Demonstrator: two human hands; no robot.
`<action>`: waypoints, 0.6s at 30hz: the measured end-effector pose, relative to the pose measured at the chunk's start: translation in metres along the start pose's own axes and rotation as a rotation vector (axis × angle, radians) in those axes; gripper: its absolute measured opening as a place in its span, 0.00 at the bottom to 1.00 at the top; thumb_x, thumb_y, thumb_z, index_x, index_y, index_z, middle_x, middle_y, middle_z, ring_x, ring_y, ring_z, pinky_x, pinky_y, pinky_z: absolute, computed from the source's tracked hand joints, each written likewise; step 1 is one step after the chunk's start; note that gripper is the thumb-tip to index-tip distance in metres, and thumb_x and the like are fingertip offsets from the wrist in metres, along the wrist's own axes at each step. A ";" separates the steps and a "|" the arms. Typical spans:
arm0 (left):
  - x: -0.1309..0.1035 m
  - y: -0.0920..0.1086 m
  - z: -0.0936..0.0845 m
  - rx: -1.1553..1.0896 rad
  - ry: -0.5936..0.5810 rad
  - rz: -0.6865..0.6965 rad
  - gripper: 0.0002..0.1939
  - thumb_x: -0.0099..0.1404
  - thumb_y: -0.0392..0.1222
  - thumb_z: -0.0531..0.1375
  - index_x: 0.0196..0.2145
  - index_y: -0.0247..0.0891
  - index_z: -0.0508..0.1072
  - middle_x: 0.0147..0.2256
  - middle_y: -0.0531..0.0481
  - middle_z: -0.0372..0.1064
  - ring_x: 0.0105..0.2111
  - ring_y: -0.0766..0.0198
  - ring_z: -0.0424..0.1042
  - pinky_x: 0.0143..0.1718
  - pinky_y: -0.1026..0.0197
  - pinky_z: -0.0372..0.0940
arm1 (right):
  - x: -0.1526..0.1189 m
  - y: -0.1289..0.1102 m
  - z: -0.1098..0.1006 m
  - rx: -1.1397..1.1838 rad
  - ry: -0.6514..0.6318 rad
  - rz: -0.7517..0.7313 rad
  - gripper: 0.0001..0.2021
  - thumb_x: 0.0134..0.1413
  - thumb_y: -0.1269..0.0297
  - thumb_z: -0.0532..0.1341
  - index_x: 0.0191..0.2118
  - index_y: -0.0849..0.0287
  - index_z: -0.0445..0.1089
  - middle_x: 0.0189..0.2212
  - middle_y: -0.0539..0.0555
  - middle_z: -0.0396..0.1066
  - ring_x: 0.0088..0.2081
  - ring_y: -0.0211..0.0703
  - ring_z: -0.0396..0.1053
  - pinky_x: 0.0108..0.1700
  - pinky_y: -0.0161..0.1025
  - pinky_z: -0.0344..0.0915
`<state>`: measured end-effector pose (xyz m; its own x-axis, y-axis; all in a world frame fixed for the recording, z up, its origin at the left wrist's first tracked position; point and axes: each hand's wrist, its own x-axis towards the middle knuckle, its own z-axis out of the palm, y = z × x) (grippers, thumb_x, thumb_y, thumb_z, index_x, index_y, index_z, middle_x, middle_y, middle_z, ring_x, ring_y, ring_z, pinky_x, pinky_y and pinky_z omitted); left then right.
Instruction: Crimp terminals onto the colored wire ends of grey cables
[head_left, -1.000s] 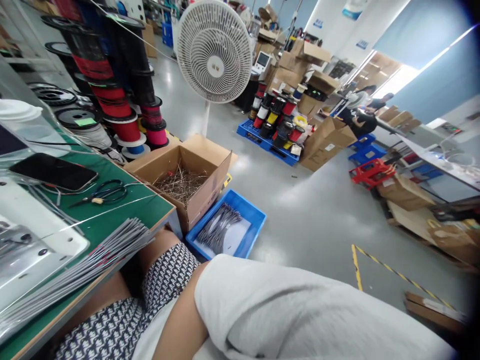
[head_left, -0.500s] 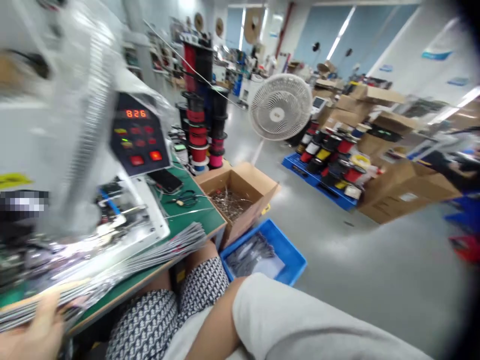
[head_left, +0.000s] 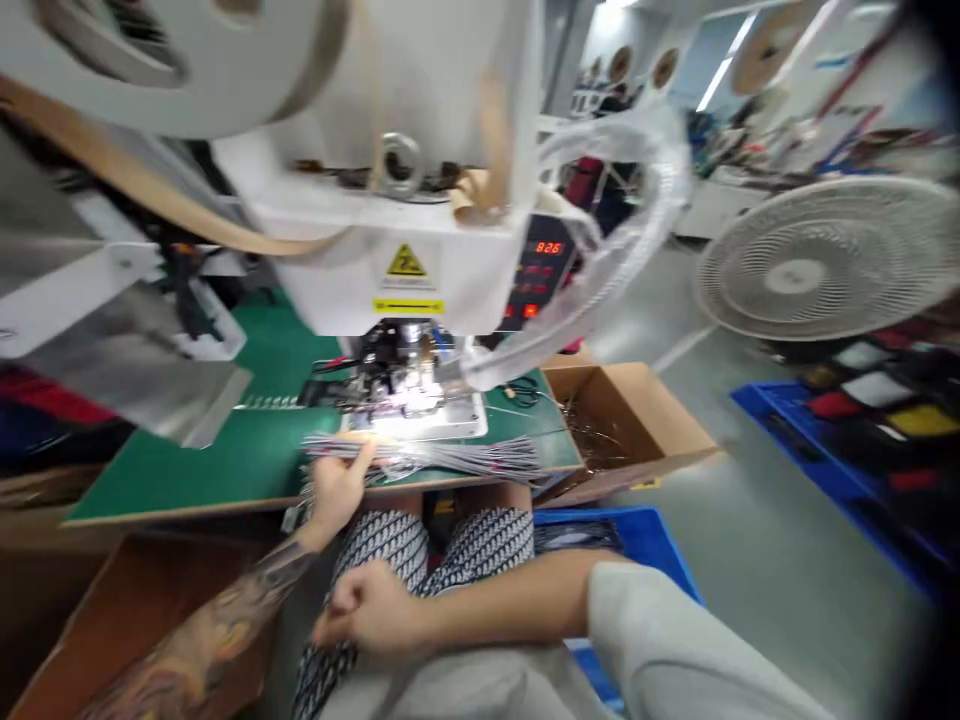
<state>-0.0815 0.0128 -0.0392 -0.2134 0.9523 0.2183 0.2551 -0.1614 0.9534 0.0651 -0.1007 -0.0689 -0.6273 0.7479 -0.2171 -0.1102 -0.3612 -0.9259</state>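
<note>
My left hand (head_left: 341, 488) is closed on the left part of a bundle of grey wires (head_left: 480, 458), which lies along the front edge of the green table (head_left: 225, 460). Just behind the bundle is the lit working area of a white machine (head_left: 457, 415). My right hand (head_left: 375, 605) is held over my lap with its fingers curled; whether anything small is inside is hidden. It touches neither the bundle nor the table.
Scissors (head_left: 523, 391) lie at the table's right end, beside a cardboard box (head_left: 645, 410) of scraps. Below stands a blue bin (head_left: 652, 535). A white fan (head_left: 795, 275) is at the right. Another cardboard box (head_left: 172, 600) stands at lower left.
The view has swung left, bringing the machine's front into the middle. My right hand has come into view over my lap. My left hand still holds the wires.
</note>
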 end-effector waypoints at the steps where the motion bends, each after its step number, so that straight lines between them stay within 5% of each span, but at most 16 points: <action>1: -0.002 0.001 0.002 -0.096 -0.018 -0.041 0.24 0.63 0.65 0.72 0.35 0.38 0.81 0.36 0.42 0.85 0.37 0.47 0.85 0.41 0.48 0.84 | -0.007 0.006 0.004 0.003 -0.022 0.024 0.36 0.49 0.36 0.80 0.23 0.55 0.58 0.27 0.48 0.73 0.31 0.39 0.74 0.34 0.38 0.70; 3: -0.006 -0.003 0.006 -0.261 -0.042 -0.117 0.25 0.62 0.64 0.73 0.37 0.37 0.82 0.38 0.42 0.85 0.35 0.50 0.86 0.38 0.48 0.86 | -0.026 0.008 -0.014 -0.140 -0.020 0.015 0.37 0.42 0.38 0.83 0.22 0.53 0.55 0.24 0.46 0.69 0.29 0.38 0.70 0.35 0.38 0.66; 6: -0.011 -0.012 0.005 -0.384 -0.091 -0.163 0.22 0.64 0.61 0.75 0.37 0.37 0.84 0.39 0.43 0.85 0.36 0.52 0.86 0.39 0.49 0.87 | -0.054 -0.006 -0.072 -0.494 0.133 -0.114 0.22 0.59 0.49 0.75 0.26 0.53 0.65 0.23 0.45 0.69 0.26 0.37 0.64 0.33 0.37 0.61; 9: -0.013 -0.018 0.000 -0.424 -0.159 -0.217 0.22 0.66 0.60 0.75 0.39 0.37 0.86 0.41 0.42 0.86 0.38 0.51 0.88 0.41 0.49 0.88 | -0.070 -0.024 -0.117 -0.724 0.309 -0.309 0.08 0.68 0.59 0.67 0.36 0.53 0.74 0.25 0.47 0.75 0.27 0.39 0.70 0.32 0.36 0.65; 13: -0.010 -0.016 0.005 -0.385 -0.136 -0.222 0.21 0.66 0.59 0.75 0.35 0.36 0.87 0.41 0.43 0.84 0.36 0.54 0.86 0.35 0.53 0.87 | -0.067 -0.038 -0.142 -1.053 0.758 -0.651 0.05 0.72 0.63 0.65 0.42 0.53 0.78 0.29 0.50 0.79 0.27 0.40 0.73 0.34 0.37 0.69; 15: -0.008 -0.012 0.012 -0.393 -0.089 -0.216 0.19 0.66 0.58 0.76 0.33 0.37 0.85 0.38 0.46 0.82 0.36 0.55 0.85 0.31 0.56 0.86 | -0.055 -0.038 -0.149 -1.171 0.956 -0.690 0.05 0.72 0.62 0.66 0.44 0.54 0.79 0.28 0.49 0.77 0.26 0.40 0.71 0.35 0.38 0.69; 18: -0.008 -0.002 0.021 -0.350 0.006 -0.217 0.19 0.64 0.56 0.76 0.30 0.38 0.82 0.33 0.49 0.81 0.26 0.61 0.80 0.23 0.60 0.79 | -0.035 -0.033 -0.154 -1.281 1.049 -0.616 0.06 0.74 0.61 0.65 0.43 0.54 0.80 0.31 0.51 0.79 0.31 0.42 0.76 0.38 0.39 0.69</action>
<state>-0.0609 0.0112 -0.0467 -0.2324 0.9726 0.0049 -0.1323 -0.0366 0.9905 0.2098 -0.0291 -0.0784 0.0391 0.7899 0.6120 0.8221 0.3227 -0.4690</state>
